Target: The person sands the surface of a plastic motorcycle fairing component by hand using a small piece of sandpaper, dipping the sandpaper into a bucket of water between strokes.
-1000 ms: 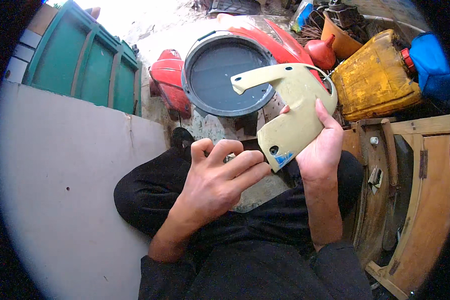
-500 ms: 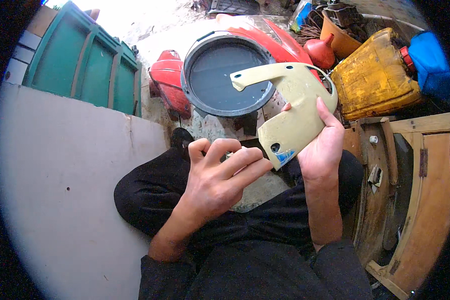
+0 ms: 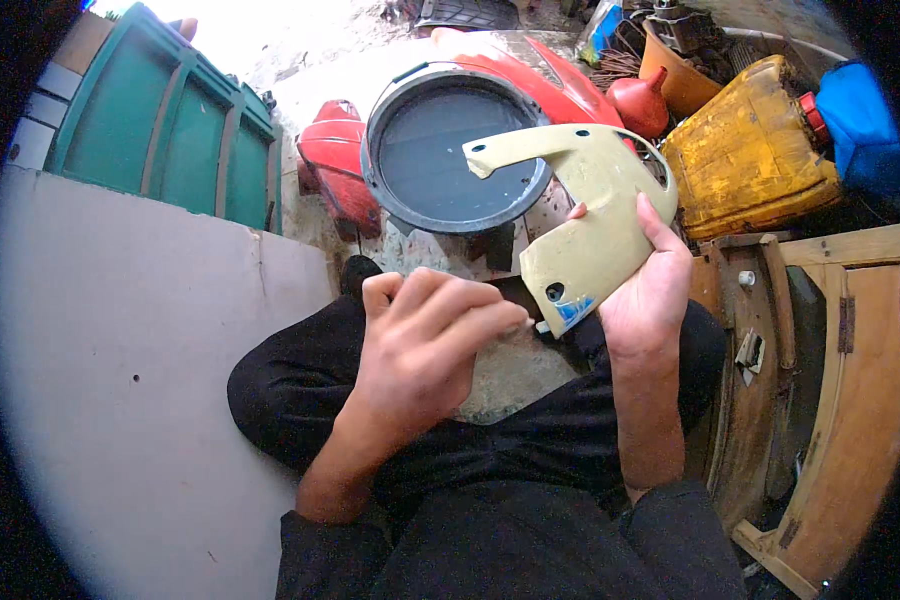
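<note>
The left hand point(image 3: 420, 345) hung nearest, fingers curled, just beside the lower corner of the cream panel point(image 3: 600, 225); whether it pinched anything could not be told. The right hand point(image 3: 650, 290) gripped that panel by its right side, thumb on the near face, one fingertip showing at the inner edge. Because this grip sat to one side, a hard push at the blue-marked corner could have twisted the panel loose. Slipping forward, it might have struck the bucket point(image 3: 450, 220) of grey water beyond, or the red part point(image 3: 338, 160) beside it.
</note>
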`<action>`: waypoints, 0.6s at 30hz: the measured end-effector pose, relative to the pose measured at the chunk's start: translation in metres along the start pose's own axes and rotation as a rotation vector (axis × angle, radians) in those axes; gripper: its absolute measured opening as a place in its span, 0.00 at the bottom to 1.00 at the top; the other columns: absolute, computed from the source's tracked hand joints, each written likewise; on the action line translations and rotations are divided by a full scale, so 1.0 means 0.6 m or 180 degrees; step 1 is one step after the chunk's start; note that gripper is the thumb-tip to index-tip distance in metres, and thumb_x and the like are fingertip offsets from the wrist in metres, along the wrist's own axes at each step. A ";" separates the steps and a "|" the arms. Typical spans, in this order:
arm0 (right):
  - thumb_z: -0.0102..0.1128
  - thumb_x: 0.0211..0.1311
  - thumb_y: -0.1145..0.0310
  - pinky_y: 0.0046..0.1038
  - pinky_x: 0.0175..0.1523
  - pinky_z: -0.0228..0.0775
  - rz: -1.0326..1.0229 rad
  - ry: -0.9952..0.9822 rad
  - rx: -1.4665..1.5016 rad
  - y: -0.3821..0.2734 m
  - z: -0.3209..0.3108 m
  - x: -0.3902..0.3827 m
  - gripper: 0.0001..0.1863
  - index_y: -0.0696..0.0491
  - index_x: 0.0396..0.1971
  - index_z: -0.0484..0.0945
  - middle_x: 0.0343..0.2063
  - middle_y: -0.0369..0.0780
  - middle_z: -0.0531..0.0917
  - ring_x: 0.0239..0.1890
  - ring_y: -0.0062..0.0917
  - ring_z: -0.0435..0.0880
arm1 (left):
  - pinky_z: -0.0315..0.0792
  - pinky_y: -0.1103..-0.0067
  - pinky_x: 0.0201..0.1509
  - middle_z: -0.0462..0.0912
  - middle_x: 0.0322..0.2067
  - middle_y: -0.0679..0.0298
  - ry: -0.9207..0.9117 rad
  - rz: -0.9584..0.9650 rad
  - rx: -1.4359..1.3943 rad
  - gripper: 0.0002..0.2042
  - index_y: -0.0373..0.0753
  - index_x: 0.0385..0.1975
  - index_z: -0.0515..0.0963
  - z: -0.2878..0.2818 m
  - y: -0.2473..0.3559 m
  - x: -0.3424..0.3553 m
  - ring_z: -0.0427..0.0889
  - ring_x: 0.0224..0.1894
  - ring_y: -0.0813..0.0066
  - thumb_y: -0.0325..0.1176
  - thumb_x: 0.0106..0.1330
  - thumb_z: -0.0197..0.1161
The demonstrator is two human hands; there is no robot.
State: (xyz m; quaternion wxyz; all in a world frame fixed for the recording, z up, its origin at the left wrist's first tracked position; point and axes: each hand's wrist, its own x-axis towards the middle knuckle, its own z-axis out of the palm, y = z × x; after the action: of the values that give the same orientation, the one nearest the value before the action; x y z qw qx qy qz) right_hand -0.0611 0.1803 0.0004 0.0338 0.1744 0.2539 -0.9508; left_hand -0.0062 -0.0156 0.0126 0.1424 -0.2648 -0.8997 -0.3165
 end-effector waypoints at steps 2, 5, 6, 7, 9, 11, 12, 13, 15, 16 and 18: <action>0.45 0.64 0.67 0.40 0.51 0.68 -0.0001 -0.0006 0.0061 0.000 0.001 -0.001 0.22 0.61 0.55 0.62 0.48 0.49 0.73 0.42 0.38 0.76 | 0.58 0.78 0.38 0.78 0.30 0.68 0.0201 -0.0368 -0.0389 0.13 0.44 0.33 0.79 0.001 0.001 0.003 0.75 0.32 0.73 0.21 0.46 0.61; 0.45 0.64 0.67 0.41 0.52 0.68 0.0009 -0.0074 0.0073 0.001 0.001 0.001 0.22 0.61 0.55 0.62 0.48 0.49 0.73 0.42 0.39 0.76 | 0.67 0.78 0.37 0.79 0.31 0.62 0.0309 -0.0934 -0.0797 0.09 0.38 0.36 0.79 0.008 0.002 0.001 0.79 0.33 0.71 0.21 0.56 0.59; 0.45 0.64 0.67 0.41 0.52 0.68 0.0008 -0.0097 0.0084 0.001 0.000 0.001 0.22 0.61 0.55 0.62 0.48 0.49 0.73 0.42 0.39 0.76 | 0.69 0.79 0.38 0.80 0.31 0.61 0.0362 -0.1180 -0.1142 0.09 0.37 0.37 0.79 0.007 0.007 0.002 0.79 0.33 0.72 0.21 0.57 0.59; 0.46 0.63 0.67 0.41 0.52 0.68 0.0006 -0.0121 0.0095 0.000 -0.003 0.001 0.22 0.61 0.55 0.62 0.48 0.49 0.73 0.42 0.39 0.76 | 0.71 0.80 0.39 0.80 0.32 0.61 0.0414 -0.1425 -0.1488 0.09 0.35 0.37 0.79 0.009 0.014 0.005 0.79 0.34 0.74 0.21 0.58 0.58; 0.46 0.63 0.66 0.41 0.52 0.68 -0.0025 -0.0102 0.0093 0.000 -0.001 0.001 0.22 0.59 0.55 0.61 0.47 0.48 0.73 0.42 0.38 0.76 | 0.73 0.82 0.40 0.80 0.33 0.60 0.0445 -0.1729 -0.1954 0.09 0.33 0.39 0.78 0.012 0.017 0.004 0.79 0.36 0.76 0.20 0.59 0.57; 0.45 0.64 0.65 0.40 0.52 0.68 -0.0085 -0.0018 0.0066 0.001 0.007 -0.002 0.22 0.57 0.56 0.61 0.47 0.46 0.73 0.41 0.37 0.77 | 0.74 0.84 0.42 0.80 0.34 0.59 0.0402 -0.1847 -0.2193 0.10 0.31 0.41 0.77 0.017 0.015 0.000 0.79 0.37 0.78 0.20 0.60 0.57; 0.45 0.64 0.65 0.40 0.52 0.68 -0.0109 -0.0027 0.0039 0.001 0.008 -0.003 0.22 0.57 0.56 0.61 0.47 0.46 0.74 0.41 0.37 0.77 | 0.74 0.84 0.42 0.80 0.34 0.59 0.0376 -0.1967 -0.2323 0.10 0.31 0.41 0.77 0.017 0.016 0.000 0.79 0.37 0.79 0.21 0.60 0.57; 0.46 0.64 0.65 0.40 0.51 0.68 -0.0133 -0.0036 0.0012 0.001 0.008 -0.004 0.22 0.57 0.56 0.61 0.47 0.46 0.74 0.40 0.36 0.77 | 0.74 0.84 0.42 0.80 0.35 0.59 0.0349 -0.2087 -0.2454 0.10 0.31 0.42 0.77 0.017 0.019 0.002 0.79 0.37 0.79 0.21 0.60 0.57; 0.46 0.64 0.64 0.40 0.51 0.67 -0.0160 -0.0054 -0.0019 0.004 0.010 -0.008 0.22 0.57 0.56 0.61 0.46 0.46 0.74 0.40 0.36 0.77 | 0.74 0.84 0.41 0.80 0.35 0.59 0.0434 -0.2335 -0.2803 0.10 0.31 0.42 0.77 0.020 0.024 0.003 0.79 0.36 0.79 0.21 0.60 0.57; 0.46 0.64 0.64 0.40 0.51 0.67 -0.0162 -0.0063 -0.0022 0.006 0.012 -0.010 0.22 0.57 0.56 0.61 0.46 0.46 0.74 0.40 0.36 0.77 | 0.74 0.84 0.41 0.80 0.35 0.59 0.0549 -0.2462 -0.3022 0.10 0.31 0.42 0.77 0.023 0.027 0.002 0.79 0.36 0.79 0.21 0.60 0.57; 0.46 0.64 0.64 0.40 0.51 0.67 -0.0154 -0.0078 0.0001 0.007 0.013 -0.011 0.22 0.57 0.56 0.61 0.45 0.45 0.74 0.40 0.36 0.77 | 0.74 0.83 0.40 0.80 0.34 0.59 0.0699 -0.2276 -0.2818 0.11 0.32 0.42 0.77 0.027 0.025 0.001 0.79 0.35 0.78 0.20 0.60 0.57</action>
State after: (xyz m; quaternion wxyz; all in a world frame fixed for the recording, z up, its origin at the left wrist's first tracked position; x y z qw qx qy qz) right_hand -0.0569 0.1724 0.0070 0.0138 0.1566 0.2575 -0.9534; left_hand 0.0004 0.0046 0.0078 -0.0052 0.0556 -0.6951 -0.7168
